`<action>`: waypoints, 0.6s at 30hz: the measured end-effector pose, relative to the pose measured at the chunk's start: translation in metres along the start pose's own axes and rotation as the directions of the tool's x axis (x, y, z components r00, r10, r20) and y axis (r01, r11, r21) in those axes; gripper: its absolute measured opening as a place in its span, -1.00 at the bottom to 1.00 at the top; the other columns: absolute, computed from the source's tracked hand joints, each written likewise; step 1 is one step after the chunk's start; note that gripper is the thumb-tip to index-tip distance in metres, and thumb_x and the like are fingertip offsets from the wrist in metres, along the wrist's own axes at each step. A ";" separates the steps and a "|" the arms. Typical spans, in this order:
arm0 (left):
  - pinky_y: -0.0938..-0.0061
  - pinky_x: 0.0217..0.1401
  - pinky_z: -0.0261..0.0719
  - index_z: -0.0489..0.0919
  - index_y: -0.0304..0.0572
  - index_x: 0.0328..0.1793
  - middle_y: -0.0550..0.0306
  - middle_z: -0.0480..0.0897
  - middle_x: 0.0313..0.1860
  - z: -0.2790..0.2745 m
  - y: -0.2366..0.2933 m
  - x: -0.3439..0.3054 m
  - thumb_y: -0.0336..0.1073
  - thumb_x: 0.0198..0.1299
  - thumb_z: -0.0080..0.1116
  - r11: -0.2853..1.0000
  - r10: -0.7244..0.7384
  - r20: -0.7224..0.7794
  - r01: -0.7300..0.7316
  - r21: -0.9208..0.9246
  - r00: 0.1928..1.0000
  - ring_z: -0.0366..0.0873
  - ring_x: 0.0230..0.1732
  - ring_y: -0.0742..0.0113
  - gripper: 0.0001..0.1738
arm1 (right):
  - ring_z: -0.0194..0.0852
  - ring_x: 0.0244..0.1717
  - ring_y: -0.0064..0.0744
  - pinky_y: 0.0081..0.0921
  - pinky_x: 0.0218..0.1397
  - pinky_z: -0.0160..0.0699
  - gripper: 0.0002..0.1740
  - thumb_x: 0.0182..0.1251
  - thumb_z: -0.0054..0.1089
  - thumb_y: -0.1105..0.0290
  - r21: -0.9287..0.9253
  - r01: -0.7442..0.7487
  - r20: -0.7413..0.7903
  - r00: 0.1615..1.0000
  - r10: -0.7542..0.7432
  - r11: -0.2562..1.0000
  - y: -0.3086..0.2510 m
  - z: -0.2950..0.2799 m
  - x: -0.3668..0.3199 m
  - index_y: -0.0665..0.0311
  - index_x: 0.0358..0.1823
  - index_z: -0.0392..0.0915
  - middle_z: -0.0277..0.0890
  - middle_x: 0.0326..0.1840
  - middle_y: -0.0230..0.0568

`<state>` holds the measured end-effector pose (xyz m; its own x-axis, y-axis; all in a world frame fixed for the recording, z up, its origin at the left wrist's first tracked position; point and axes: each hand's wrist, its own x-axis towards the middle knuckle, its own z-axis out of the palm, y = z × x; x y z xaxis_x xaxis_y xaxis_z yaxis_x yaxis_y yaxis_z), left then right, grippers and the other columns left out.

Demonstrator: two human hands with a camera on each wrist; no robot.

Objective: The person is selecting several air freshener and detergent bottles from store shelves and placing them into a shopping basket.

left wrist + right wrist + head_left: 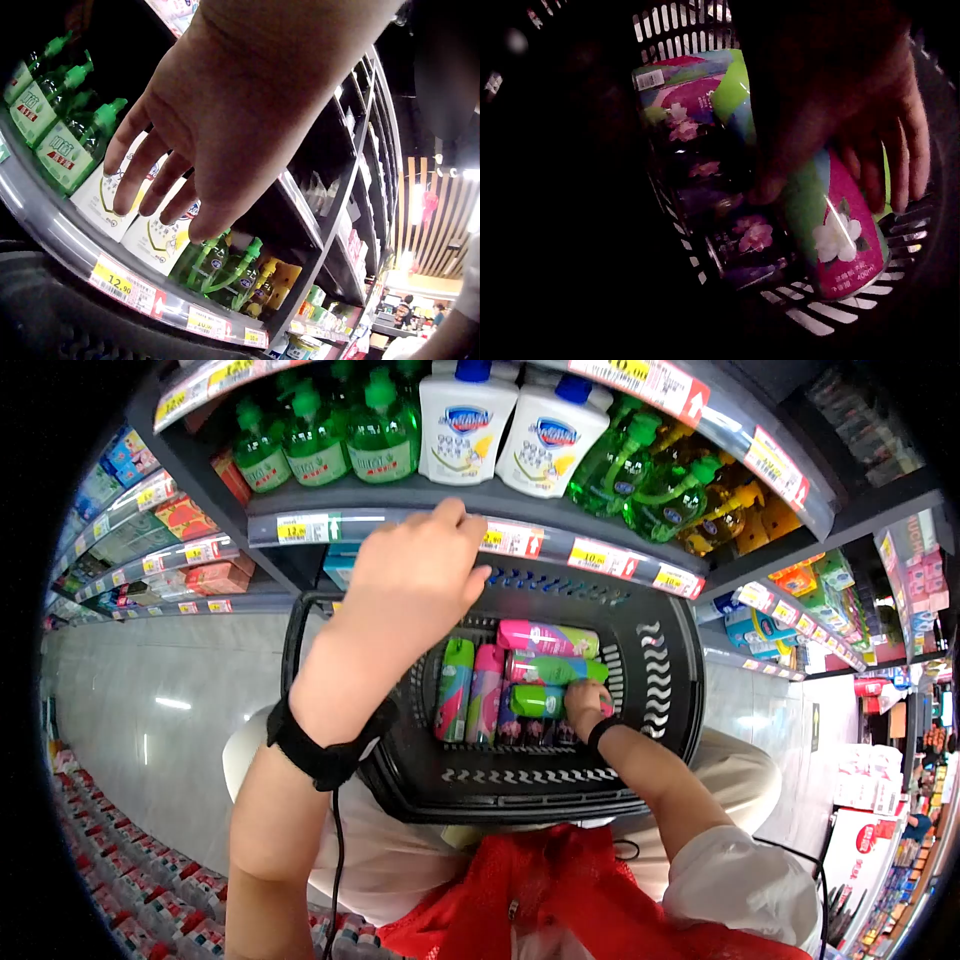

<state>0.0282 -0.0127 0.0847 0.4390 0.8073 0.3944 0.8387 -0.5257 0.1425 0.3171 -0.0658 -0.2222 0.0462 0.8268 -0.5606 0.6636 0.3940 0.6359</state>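
Observation:
Inside the black shopping basket (655, 690), my right hand (588, 702) grips a green and pink aerosol can (847, 240) with a white flower on its label. In the right wrist view, the thumb lies along one side of that can and the fingers along the other. Beside it are dark flower-print containers (754, 236) and several more bright cans, among them a pink one (485, 695) and a green one (455, 690). My left hand (420, 565) hangs in front of the shelf edge, its loosely bent fingers holding nothing, close to the white soap bottles (157, 244).
Green pump bottles (380, 435) and amber ones (725, 515) flank the white bottles on the shelf. Price tags line the shelf edge (400, 520). The basket sits between the person's legs. Red-and-white packages (150, 890) are stacked at the lower left.

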 end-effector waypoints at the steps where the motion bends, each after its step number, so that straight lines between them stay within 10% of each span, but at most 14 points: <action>1: 0.29 -0.33 0.54 0.47 -0.23 -0.15 0.04 0.49 -0.25 0.000 0.000 0.000 -0.28 -0.02 0.23 1.000 -0.011 0.029 0.011 -0.006 1.000 0.57 -0.32 0.04 -0.69 | 0.57 -0.28 -0.10 -0.07 -0.57 0.52 -0.76 0.08 0.13 0.28 -0.052 -0.036 -0.009 0.999 0.035 0.998 -0.001 0.000 -0.005 0.20 -0.26 0.65 0.58 -0.22 -0.11; 11: 0.29 -0.22 0.57 0.50 -0.21 -0.19 0.06 0.50 -0.21 -0.003 0.003 0.002 -0.21 -0.02 0.25 0.996 -0.075 0.121 0.069 0.056 0.990 0.58 -0.23 0.09 -0.69 | 0.58 -0.47 -0.28 -0.21 -0.50 0.53 -0.78 0.09 0.14 0.23 -0.014 0.108 0.268 0.958 -0.101 0.994 0.023 -0.031 -0.010 0.20 -0.42 0.66 0.62 -0.46 -0.27; 13: 0.27 -0.21 0.56 0.51 -0.20 -0.16 0.06 0.51 -0.20 0.000 0.002 0.003 -0.21 -0.02 0.25 0.996 -0.077 0.119 0.071 0.053 0.990 0.58 -0.24 0.08 -0.67 | 0.57 -0.49 -0.29 -0.27 -0.47 0.53 -0.73 0.11 0.13 0.18 0.266 0.163 0.026 0.984 -0.176 0.950 0.047 -0.047 -0.013 0.22 -0.46 0.65 0.61 -0.48 -0.25; 14: 0.26 -0.21 0.56 0.51 -0.20 -0.14 0.06 0.51 -0.20 -0.001 0.003 0.003 -0.21 -0.02 0.25 0.996 -0.081 0.120 0.076 0.049 0.990 0.59 -0.24 0.07 -0.66 | 0.56 -0.50 -0.30 -0.33 -0.43 0.53 -0.68 0.13 0.13 0.12 0.493 0.288 -0.216 0.955 -0.205 0.821 0.060 -0.056 -0.021 0.24 -0.50 0.64 0.60 -0.51 -0.23; 16: 0.26 -0.21 0.56 0.51 -0.20 -0.13 0.06 0.51 -0.20 -0.002 0.004 0.004 -0.21 -0.02 0.25 0.996 -0.078 0.114 0.072 0.057 0.990 0.59 -0.24 0.07 -0.66 | 0.61 -0.48 -0.39 -0.39 -0.40 0.54 -0.41 0.27 -0.05 -0.16 0.778 0.305 0.066 0.829 -0.555 0.549 0.104 -0.134 -0.035 0.27 -0.40 0.62 0.62 -0.42 -0.07; 18: 0.27 -0.22 0.56 0.51 -0.21 -0.14 0.06 0.51 -0.21 0.000 0.004 0.004 -0.21 -0.03 0.26 0.996 -0.073 0.104 0.068 0.052 0.992 0.59 -0.25 0.08 -0.65 | 0.64 -0.44 -0.35 -0.47 -0.47 0.59 -0.42 0.35 -0.11 -0.10 0.949 0.311 -0.270 0.728 -0.630 -0.047 0.147 -0.189 -0.071 0.35 -0.36 0.55 0.61 -0.44 -0.11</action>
<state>0.0333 -0.0116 0.0863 0.4076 0.8670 0.2867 0.8822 -0.4549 0.1213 0.2704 0.0093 0.0114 -0.5861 0.4621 -0.6655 0.6917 -0.1423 -0.7080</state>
